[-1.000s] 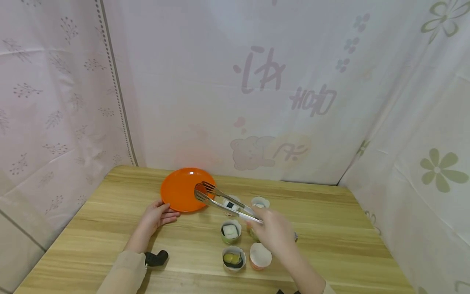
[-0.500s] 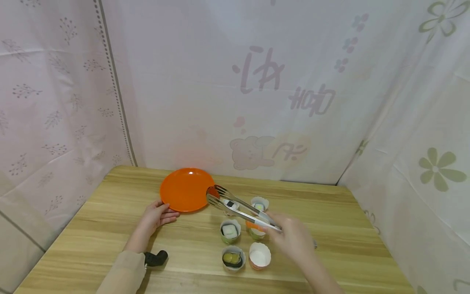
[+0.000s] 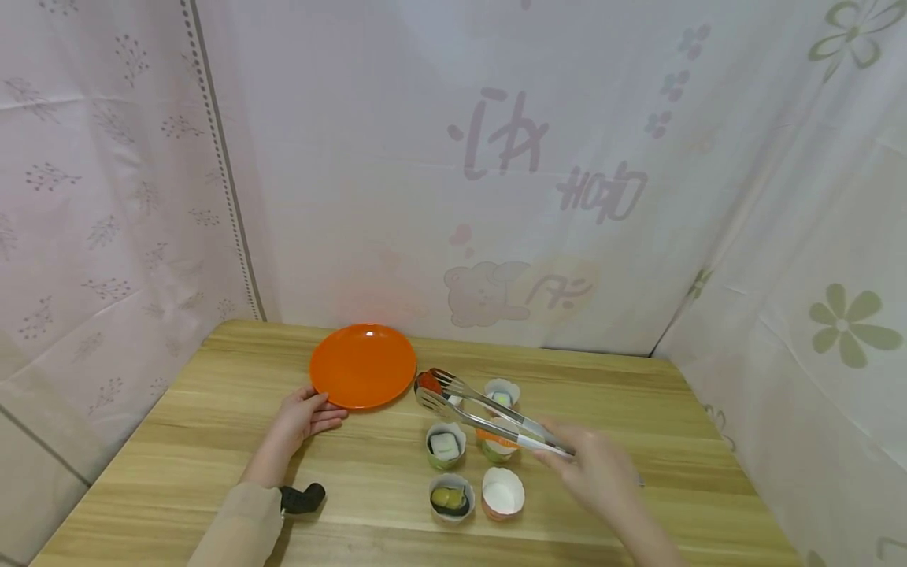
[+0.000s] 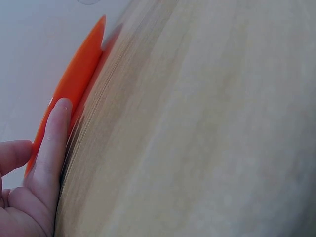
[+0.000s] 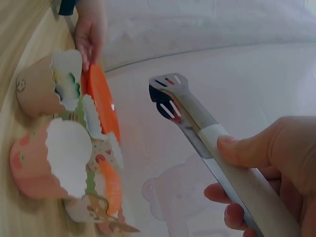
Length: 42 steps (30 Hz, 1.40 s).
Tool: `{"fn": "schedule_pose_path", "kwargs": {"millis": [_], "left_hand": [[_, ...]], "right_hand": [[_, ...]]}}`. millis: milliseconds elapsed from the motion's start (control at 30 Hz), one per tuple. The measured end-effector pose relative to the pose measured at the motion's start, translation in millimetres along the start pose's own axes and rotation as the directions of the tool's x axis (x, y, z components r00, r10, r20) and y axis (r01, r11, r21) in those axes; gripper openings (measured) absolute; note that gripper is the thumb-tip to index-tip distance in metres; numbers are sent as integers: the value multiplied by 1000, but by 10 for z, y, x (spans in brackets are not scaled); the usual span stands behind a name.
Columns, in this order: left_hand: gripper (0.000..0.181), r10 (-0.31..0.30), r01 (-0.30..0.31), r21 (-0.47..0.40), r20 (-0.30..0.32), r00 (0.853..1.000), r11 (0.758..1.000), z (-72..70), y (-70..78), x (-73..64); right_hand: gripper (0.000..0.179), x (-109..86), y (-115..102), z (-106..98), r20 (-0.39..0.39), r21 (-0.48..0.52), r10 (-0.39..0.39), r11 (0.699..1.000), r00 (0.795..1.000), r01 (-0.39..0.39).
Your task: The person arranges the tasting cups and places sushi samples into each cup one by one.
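My right hand (image 3: 591,468) grips metal tongs (image 5: 247,182) by their pale handles, thumb on one arm and fingers on the other. Between the tong heads sits a small sushi piece (image 3: 429,383) with a red top and dark wrap, above the paper cups just right of the orange plate (image 3: 363,366). My left hand (image 3: 301,417) holds that plate at its near left rim, thumb over the edge and a finger (image 4: 55,131) along its underside. Below the tongs, one cup (image 3: 498,449) holds an orange-topped piece. A white piece (image 3: 444,446) lies in another cup.
Several scalloped paper cups stand in two rows. At the front are a cup with a yellow-green piece (image 3: 449,497) and an empty white-lined cup (image 3: 503,493). Another filled cup (image 3: 502,391) is at the back right. A printed curtain (image 3: 397,197) hangs behind the wooden table (image 3: 623,409).
My right hand has drawn the tongs, with the red-topped sushi piece, from over the plate to the right and nearer me. The left hand and plate have stayed put.
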<state>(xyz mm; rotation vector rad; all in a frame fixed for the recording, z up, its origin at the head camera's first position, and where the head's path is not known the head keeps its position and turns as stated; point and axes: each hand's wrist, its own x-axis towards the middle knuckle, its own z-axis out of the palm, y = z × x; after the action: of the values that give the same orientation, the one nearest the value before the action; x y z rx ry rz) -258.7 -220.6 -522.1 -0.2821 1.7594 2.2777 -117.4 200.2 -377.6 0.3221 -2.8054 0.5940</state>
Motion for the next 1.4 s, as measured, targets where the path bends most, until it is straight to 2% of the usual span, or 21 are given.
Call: {"fn": "schedule_pose_path", "kwargs": {"millis": [400,967,1167,1400], "left_hand": [[44,1,-1,4,-8,1000,1000,5,15,6],[47,-7,7,-8,5,1000,1000,19,22,-33],[48,-5,5,-9,2,1000,1000,21,26,-28],[47,-14,14,-8,-13,1000,1000,25,16,-18]], "right_hand": [[42,-129,244,-107,-47,-10,-143,990,989,142],[43,-331,711,-197,-49,58,-215,974,975,217],[42,-376,807,-240,-33,60,-206,976,978,207],[44,-439,933,-268,-18,150,-239,959,971,239]]}}
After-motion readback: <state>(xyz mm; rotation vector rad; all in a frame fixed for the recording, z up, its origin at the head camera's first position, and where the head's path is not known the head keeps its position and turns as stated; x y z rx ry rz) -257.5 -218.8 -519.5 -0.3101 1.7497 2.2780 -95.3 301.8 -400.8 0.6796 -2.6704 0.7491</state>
